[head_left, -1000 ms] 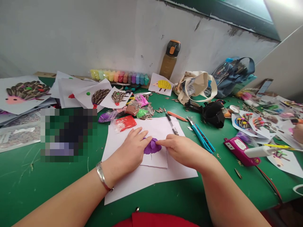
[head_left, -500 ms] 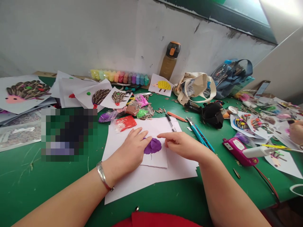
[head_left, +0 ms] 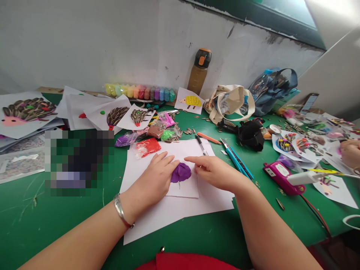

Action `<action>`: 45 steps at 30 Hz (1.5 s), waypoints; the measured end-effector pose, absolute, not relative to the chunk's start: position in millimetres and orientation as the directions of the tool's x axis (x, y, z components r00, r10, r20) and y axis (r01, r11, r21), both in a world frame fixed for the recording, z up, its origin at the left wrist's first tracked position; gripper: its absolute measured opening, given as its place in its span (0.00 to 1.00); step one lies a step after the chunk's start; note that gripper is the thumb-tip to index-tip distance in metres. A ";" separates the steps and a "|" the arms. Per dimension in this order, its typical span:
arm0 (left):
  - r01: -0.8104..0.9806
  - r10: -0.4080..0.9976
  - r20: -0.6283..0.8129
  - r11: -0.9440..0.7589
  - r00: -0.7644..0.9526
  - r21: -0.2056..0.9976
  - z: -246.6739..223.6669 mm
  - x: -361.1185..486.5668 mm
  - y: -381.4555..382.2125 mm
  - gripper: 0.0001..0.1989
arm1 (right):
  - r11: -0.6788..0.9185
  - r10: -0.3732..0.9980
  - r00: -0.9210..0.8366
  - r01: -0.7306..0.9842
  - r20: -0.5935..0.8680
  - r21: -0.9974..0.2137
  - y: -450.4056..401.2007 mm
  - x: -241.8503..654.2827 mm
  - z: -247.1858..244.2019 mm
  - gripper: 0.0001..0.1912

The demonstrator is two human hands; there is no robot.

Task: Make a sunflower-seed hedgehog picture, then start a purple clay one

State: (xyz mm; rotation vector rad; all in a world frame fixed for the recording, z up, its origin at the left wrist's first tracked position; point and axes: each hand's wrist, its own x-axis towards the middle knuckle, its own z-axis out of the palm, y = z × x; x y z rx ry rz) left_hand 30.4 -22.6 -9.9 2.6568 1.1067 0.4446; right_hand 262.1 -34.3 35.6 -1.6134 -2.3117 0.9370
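Note:
A flat, rounded piece of purple modelling clay [head_left: 181,173] lies on a small white sheet [head_left: 187,192], which rests on larger white paper [head_left: 140,225]. My left hand [head_left: 157,174] is laid flat on the paper with its fingers spread, the thumb side touching or just over the clay's left edge. On the other side is my right hand [head_left: 215,170], holding nothing. Its index finger is stretched out over the clay's upper right edge, and the other fingers are bent. Whether that fingertip touches the clay I cannot tell. A short pencil-like line shows below the clay.
Behind the paper are bags of coloured clay [head_left: 147,147] and seed hedgehog pictures [head_left: 137,116]. A pen [head_left: 201,144], an orange marker [head_left: 209,138] and blue cutters [head_left: 237,159] lie at the right. Further right are a magenta device [head_left: 284,178] and another person's hand [head_left: 350,152].
The whole view has shifted slightly to the left. My right index finger has edged a little leftward over the clay; my left hand stays in place on the paper.

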 end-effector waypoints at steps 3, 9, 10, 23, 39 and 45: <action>0.652 0.737 0.203 -0.668 0.644 0.359 -9.3 31.1 -22.3 0.26 | 0.263 0.884 -0.422 0.805 -0.202 -0.531 -36.0 257.9 35.9 0.28; 0.641 0.714 0.195 -0.694 0.673 0.329 -8.5 29.4 -21.3 0.28 | 0.294 0.902 -0.396 0.855 -0.171 -0.428 -42.0 251.0 42.0 0.28; 0.638 0.710 0.203 -0.698 0.674 0.325 -9.1 29.0 -21.1 0.28 | 0.311 0.899 -0.406 0.854 -0.163 -0.416 -43.2 249.9 43.2 0.28; 0.649 0.710 0.170 -0.697 0.683 0.305 -11.8 28.2 -20.6 0.27 | 0.506 0.819 -0.541 0.838 -0.190 -0.202 -50.6 230.7 40.1 0.20; 0.638 0.710 0.186 -0.697 0.679 0.329 -6.4 29.2 -21.4 0.27 | 0.466 0.822 -0.532 0.833 -0.202 -0.299 -54.8 231.8 49.6 0.23; 0.650 0.720 0.156 -0.682 0.676 0.334 -5.8 29.4 -21.5 0.29 | 0.446 0.839 -0.503 0.855 -0.207 -0.265 -55.2 235.5 53.3 0.24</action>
